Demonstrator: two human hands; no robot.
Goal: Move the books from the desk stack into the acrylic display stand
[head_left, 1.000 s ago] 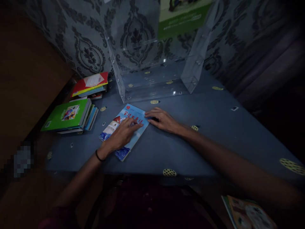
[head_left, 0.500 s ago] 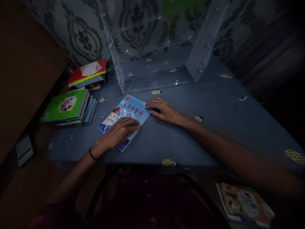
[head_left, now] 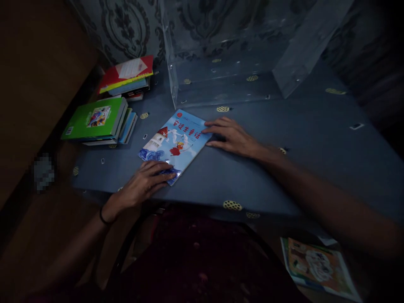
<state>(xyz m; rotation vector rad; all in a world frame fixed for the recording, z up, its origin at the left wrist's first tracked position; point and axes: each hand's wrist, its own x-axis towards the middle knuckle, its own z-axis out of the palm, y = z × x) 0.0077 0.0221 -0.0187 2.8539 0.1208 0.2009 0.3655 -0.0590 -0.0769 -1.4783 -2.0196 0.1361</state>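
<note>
A blue paperback book (head_left: 186,141) with red Chinese characters and a painted cover lies flat and slanted on the table. My left hand (head_left: 150,179) rests over its lower edge, fingers stretched out on the painted waves. At the book's upper right corner is my right hand (head_left: 232,135), its fingers apart and the tips touching the cover's edge. Neither hand is wrapped round the book. A black band circles my left wrist.
A dark blue cloth with pineapple prints covers the table (head_left: 268,181). Behind the book stands a clear plastic rack (head_left: 221,97). Stacked at the left are green-topped books (head_left: 78,120) and red-topped books (head_left: 107,80). More books (head_left: 318,265) lie low at the right, below the table edge.
My left hand has slid from the middle of the cover down to its lower edge, uncovering the painted figure. My right hand stays by the upper right corner. The camera view has shifted.
</note>
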